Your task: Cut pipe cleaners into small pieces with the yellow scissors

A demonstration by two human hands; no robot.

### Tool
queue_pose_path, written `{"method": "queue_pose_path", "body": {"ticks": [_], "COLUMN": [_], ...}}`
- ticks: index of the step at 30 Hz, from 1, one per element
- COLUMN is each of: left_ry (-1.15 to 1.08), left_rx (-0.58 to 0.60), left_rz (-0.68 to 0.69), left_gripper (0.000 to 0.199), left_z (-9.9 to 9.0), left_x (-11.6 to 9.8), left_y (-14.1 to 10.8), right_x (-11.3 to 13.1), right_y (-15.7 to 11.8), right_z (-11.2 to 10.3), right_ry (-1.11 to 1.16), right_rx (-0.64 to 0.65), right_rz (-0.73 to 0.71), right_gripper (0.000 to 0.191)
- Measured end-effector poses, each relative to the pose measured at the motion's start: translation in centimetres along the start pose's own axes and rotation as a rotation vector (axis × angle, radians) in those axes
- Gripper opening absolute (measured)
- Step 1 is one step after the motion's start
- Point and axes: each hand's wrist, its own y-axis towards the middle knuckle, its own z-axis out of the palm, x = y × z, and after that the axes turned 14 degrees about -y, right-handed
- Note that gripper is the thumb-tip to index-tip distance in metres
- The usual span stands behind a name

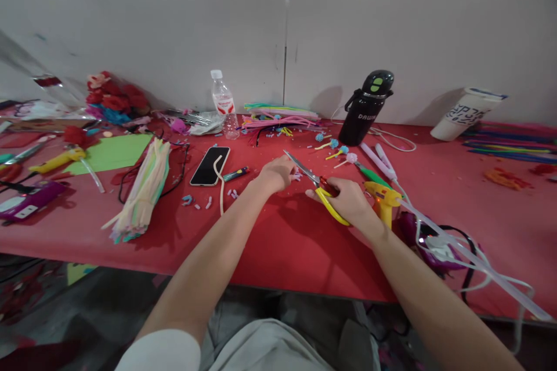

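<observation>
My right hand (pixel 346 200) is closed around the handles of a pair of scissors (pixel 308 171), one loop yellow and the other red. Their blades point up and to the left, toward my left hand (pixel 277 175). That hand is low over the red table with its fingers curled together; what they pinch, if anything, is too small to make out. Small purple scraps (pixel 297 175) show by its fingertips. A cream pipe cleaner (pixel 221 188) runs from the phone (pixel 210 166) down to my left forearm. Beside it lies a dark marker-like stick (pixel 236 174).
A bundle of pale pipe cleaners (pixel 145 191) lies at left. Small pompom-tipped pieces (pixel 333 144) lie in front of a black flask (pixel 365 110). A yellow glue gun (pixel 383 200) and cables are beside my right forearm. Behind are a plastic bottle (pixel 224 103) and a paper cup (pixel 463 115).
</observation>
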Motion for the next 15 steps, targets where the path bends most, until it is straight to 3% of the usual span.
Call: {"method": "queue_pose_path", "body": {"ticks": [4,9,15], "left_ry": [0.037,0.011,-0.298], "left_rx": [0.005,-0.018,-0.111], "left_rz": [0.013,0.027,0.107], "left_gripper": [0.016,0.015,0.007], "left_z": [0.3,-1.0,-2.7], "left_x": [-0.1,-1.0,-0.7], "left_y": [0.4,-0.7,-2.5], "right_x": [0.0,0.0,-0.1], "right_y": [0.0,0.0,0.0], "right_z": [0.0,-0.1,0.2], "right_ry": [-0.001,-0.008,0.007], "right_rx": [0.004,-0.003,-0.01], "right_rz": [0.006,0.013,0.022], "right_gripper": [0.054,0.055,0.053]}}
